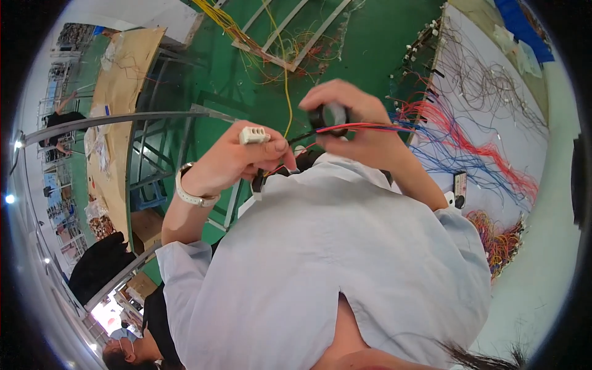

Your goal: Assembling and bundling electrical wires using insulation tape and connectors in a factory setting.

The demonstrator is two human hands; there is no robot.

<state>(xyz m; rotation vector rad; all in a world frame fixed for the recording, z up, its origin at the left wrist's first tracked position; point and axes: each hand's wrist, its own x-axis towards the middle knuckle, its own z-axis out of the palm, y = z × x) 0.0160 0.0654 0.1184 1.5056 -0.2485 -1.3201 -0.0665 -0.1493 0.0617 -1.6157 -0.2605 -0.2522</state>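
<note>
My left hand [237, 157] pinches a small white plastic connector [254, 135] between thumb and fingers, with a white watch on its wrist. My right hand [351, 123] grips a black roll of tape [328, 116] against a bundle of red and black wires [364, 128]. The wires run from the connector side across to the harness board [493, 117] on the right. Both hands are held close together in front of my pale blue shirt.
The white harness board carries red, blue and brown wires [468, 145] and white clips along its edge. The green floor [222, 68] holds a metal frame with yellow wires [277, 37]. A brown workbench [120, 92] stands left. Other people work at far left and lower left.
</note>
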